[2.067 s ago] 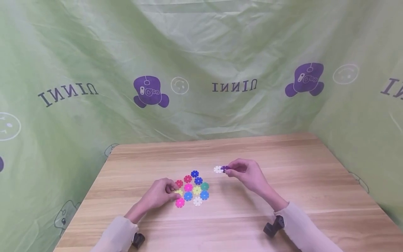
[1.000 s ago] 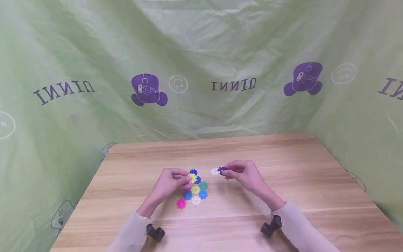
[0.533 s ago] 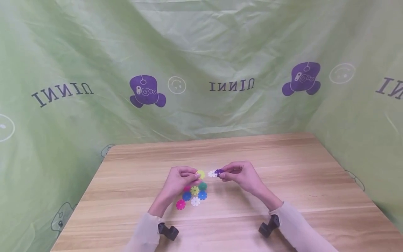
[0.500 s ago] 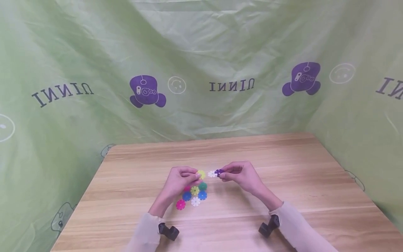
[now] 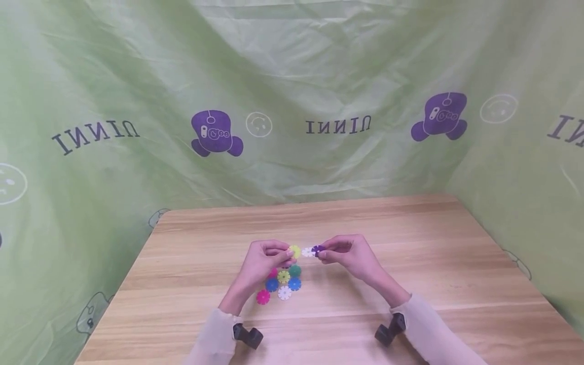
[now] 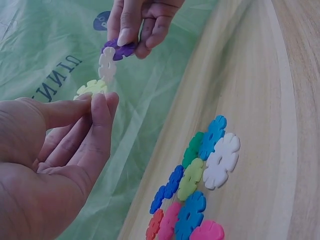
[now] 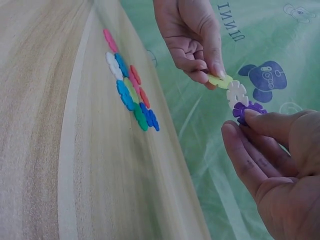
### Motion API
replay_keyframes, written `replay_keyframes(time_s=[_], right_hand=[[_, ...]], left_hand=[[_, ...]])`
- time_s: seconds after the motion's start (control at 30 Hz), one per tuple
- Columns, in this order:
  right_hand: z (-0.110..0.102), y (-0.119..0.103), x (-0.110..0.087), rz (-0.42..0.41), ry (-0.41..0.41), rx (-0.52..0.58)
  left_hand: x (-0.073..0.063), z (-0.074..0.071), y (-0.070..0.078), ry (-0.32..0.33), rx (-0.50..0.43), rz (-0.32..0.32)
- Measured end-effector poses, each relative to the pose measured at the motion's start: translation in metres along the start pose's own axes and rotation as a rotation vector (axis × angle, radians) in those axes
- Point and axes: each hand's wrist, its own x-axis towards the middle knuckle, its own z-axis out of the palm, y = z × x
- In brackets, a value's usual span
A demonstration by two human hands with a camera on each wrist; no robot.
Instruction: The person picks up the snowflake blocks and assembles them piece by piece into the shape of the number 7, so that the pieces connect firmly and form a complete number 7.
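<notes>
My left hand (image 5: 263, 262) pinches a yellow snowflake disc (image 5: 295, 251) between thumb and fingers, raised above the table. Facing it, my right hand (image 5: 351, 253) grips a purple snowflake disc (image 7: 248, 111), which is joined to a white snowflake disc (image 7: 236, 94). The yellow disc's edge is right at the white disc's edge in both wrist views. Below the left hand several loose discs lie flat on the wood, among them a green disc (image 5: 294, 270), a second white disc (image 5: 285, 292) and a pink disc (image 5: 263, 297). The left hand partly hides this group in the head view.
The wooden table (image 5: 410, 253) stretches out around the discs. A green printed curtain (image 5: 283, 167) hangs behind it and along both sides. Black wrist cameras (image 5: 248, 336) sit under both sleeves, close over the tabletop.
My left hand picked the yellow disc up from the group and carried it right, up to the white disc. The right hand shifted slightly left with its joined pair.
</notes>
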Motion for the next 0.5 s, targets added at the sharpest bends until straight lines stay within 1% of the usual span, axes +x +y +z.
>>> replay_keyframes(time_s=[0.23, 0.4, 0.5], right_hand=[[0.001, 0.001, 0.000, 0.009, 0.010, 0.013], [-0.001, -0.001, 0.000, 0.042, 0.032, 0.014], [-0.002, -0.002, -0.001, 0.062, 0.046, 0.024]], left_hand=[[0.001, 0.006, 0.000, 0.016, 0.025, 0.008], [0.001, 0.014, 0.000, 0.035, 0.028, 0.051], [0.001, 0.019, 0.000, 0.050, 0.008, 0.069]])
